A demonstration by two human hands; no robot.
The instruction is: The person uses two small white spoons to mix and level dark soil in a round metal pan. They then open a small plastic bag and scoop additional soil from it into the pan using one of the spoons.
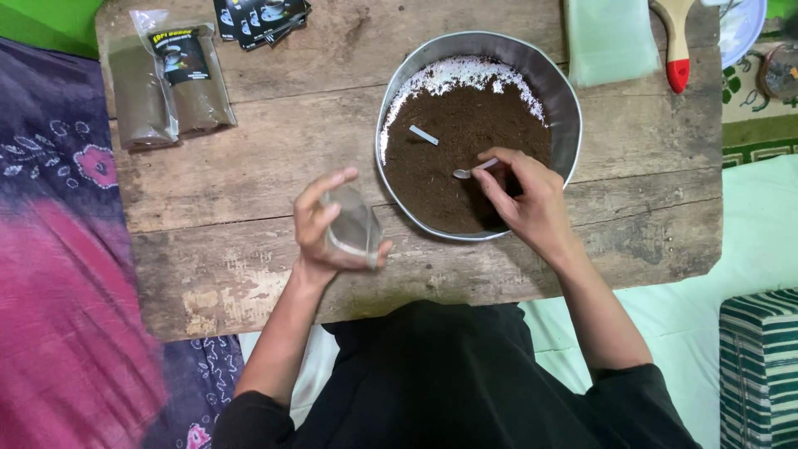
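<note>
One wooden table (274, 158) carries the lot. On it stands one round metal basin (555, 87) of dark brown powder, edged with white along its far side, and one small pale strip (423, 135) lies on that powder. There is one spoon (474, 170), and one clear empty pouch (352, 226). Two filled pouches of brown powder (170, 87) lie side by side at the table's far left. One fanned stack of dark printed labels (262, 18) sits at the far edge; their number cannot be told. One pile of clear bags (611, 40) and one red-tipped wooden handle (676, 41) lie at the far right. Two hands are in view.
</note>
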